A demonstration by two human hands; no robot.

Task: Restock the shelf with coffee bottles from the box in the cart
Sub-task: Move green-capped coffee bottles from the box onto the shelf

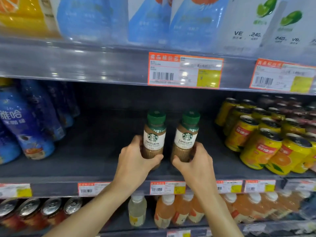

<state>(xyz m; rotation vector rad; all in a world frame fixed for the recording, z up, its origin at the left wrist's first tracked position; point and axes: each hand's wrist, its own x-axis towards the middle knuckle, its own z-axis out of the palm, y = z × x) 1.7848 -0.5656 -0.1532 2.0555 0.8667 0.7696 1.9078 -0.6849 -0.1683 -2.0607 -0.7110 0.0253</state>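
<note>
Gripping one coffee bottle (154,134) each (186,135), left hand (136,158), right hand (196,163) (near shelf (85,161) edge).

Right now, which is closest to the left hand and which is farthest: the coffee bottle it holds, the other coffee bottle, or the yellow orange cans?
1. Left coffee bottle, gripped by the left hand.
2. Right coffee bottle, just beside it, in the right hand.
3. Yellow cans, far right of the shelf.

left coffee bottle (154,140): green cap, tan liquid, white label with green round logo
right coffee bottle (186,139): same green, tan and white
shelf (85,161): dark grey
cans (266,142): yellow, orange fruit print, red panel
bottles at left (29,127): deep blue, white lettering
price tags (185,72): orange border, white, yellow patch, black barcode
</note>
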